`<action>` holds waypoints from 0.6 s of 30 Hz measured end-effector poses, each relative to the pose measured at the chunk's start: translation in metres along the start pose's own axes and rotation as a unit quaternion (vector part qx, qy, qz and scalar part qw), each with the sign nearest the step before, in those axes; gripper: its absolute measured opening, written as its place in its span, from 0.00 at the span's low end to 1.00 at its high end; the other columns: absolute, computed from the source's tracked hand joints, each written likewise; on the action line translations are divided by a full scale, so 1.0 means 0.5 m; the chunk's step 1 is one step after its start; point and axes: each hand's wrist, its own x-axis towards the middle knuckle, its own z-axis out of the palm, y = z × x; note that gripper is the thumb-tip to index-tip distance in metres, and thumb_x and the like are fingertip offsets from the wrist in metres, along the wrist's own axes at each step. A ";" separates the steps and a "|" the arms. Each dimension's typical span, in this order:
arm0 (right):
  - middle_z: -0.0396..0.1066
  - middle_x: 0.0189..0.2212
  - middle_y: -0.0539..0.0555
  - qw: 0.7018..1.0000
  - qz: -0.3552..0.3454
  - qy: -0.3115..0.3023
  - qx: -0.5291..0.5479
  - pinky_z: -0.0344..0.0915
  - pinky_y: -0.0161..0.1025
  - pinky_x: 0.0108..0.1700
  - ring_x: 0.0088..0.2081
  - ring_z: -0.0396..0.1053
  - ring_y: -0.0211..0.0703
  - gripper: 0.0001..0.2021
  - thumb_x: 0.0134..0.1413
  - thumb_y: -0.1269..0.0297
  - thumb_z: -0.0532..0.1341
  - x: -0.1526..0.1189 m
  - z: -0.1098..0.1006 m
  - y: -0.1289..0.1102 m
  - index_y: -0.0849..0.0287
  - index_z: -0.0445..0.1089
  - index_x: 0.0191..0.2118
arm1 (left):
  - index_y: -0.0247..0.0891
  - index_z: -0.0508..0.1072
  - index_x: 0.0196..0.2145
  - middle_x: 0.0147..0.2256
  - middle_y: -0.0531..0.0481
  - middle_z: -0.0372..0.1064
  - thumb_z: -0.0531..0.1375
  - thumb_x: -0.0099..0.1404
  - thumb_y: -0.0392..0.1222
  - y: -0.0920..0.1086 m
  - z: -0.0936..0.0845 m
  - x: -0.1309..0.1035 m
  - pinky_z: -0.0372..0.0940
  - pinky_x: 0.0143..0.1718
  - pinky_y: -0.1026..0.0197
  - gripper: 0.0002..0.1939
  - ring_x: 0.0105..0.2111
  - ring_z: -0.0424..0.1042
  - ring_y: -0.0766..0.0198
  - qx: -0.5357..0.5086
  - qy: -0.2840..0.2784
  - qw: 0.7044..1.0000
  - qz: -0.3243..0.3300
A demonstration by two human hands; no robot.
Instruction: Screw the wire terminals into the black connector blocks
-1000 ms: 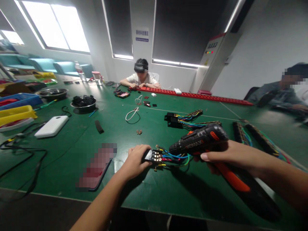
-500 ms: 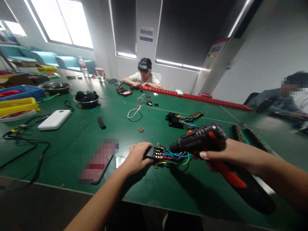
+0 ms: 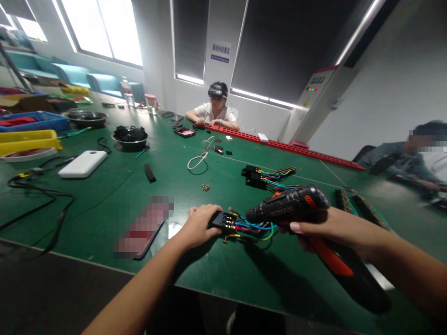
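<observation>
My left hand (image 3: 201,226) grips the left end of a black terminal block (image 3: 223,222) lying on the green table (image 3: 209,274). Brass screws show on the block, and colored wires (image 3: 260,229) run from its right side. My right hand (image 3: 314,230) is wrapped round a black and orange power drill (image 3: 289,204). The drill's front end points left, above the wires and close to the block; its tip is hard to make out. Several loose brass screws (image 3: 206,187) lie beyond my left hand.
Two wired black blocks (image 3: 254,177) sit behind the drill. A phone (image 3: 146,230) and white power bank (image 3: 83,164) lie left. Black parts fill a metal bowl (image 3: 130,137). One person (image 3: 217,109) sits opposite, another (image 3: 401,151) at right.
The camera view has shifted slightly, moving the background to the right. Both hands keep nearly the same place, still holding the block and the drill.
</observation>
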 end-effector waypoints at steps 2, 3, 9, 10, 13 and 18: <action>0.72 0.21 0.51 1.000 0.000 -0.012 -0.004 0.64 0.34 0.24 0.24 0.70 0.40 0.22 0.41 0.47 0.73 0.008 -0.008 -0.004 0.60 0.72 0.34 | 0.47 0.67 0.52 0.50 0.47 0.72 0.63 0.59 0.42 -0.001 0.001 0.000 0.54 0.53 0.48 0.22 0.50 0.68 0.50 0.001 0.001 1.000 0.003; 0.73 0.21 0.51 1.000 0.001 -0.018 -0.005 0.65 0.34 0.24 0.24 0.70 0.40 0.22 0.41 0.47 0.73 0.012 -0.012 -0.009 0.60 0.72 0.35 | 0.47 0.67 0.52 0.50 0.47 0.72 0.64 0.59 0.42 -0.002 0.002 0.000 0.54 0.53 0.48 0.22 0.50 0.68 0.50 0.001 0.003 1.000 0.004; 0.75 0.26 0.52 0.995 -0.006 -0.093 0.034 0.72 0.37 0.26 0.25 0.74 0.44 0.23 0.45 0.49 0.72 0.043 -0.007 -0.079 0.58 0.71 0.42 | 0.47 0.68 0.51 0.50 0.48 0.72 0.64 0.59 0.41 -0.005 0.004 0.002 0.54 0.53 0.47 0.22 0.51 0.68 0.49 -0.005 0.009 1.000 0.003; 0.75 0.27 0.53 0.993 -0.012 -0.107 0.048 0.72 0.37 0.25 0.25 0.74 0.44 0.22 0.47 0.49 0.71 0.048 0.000 -0.092 0.58 0.70 0.43 | 0.47 0.68 0.51 0.50 0.48 0.72 0.64 0.59 0.41 -0.004 0.003 0.002 0.54 0.53 0.47 0.22 0.51 0.68 0.49 -0.004 0.009 1.000 0.002; 0.75 0.27 0.54 0.987 -0.013 -0.131 0.093 0.72 0.36 0.25 0.25 0.74 0.43 0.18 0.52 0.51 0.68 0.059 0.025 -0.119 0.59 0.69 0.42 | 0.47 0.67 0.51 0.50 0.48 0.72 0.64 0.59 0.41 -0.002 0.001 0.002 0.54 0.52 0.47 0.22 0.51 0.68 0.49 -0.001 0.004 1.000 0.001; 0.72 0.21 0.54 0.984 0.046 -0.077 0.155 0.72 0.37 0.23 0.23 0.73 0.45 0.21 0.53 0.44 0.65 0.073 0.067 -0.127 0.58 0.67 0.36 | 0.47 0.67 0.51 0.50 0.48 0.72 0.65 0.59 0.42 -0.004 0.004 0.003 0.54 0.51 0.47 0.23 0.50 0.68 0.48 0.000 0.006 1.000 0.004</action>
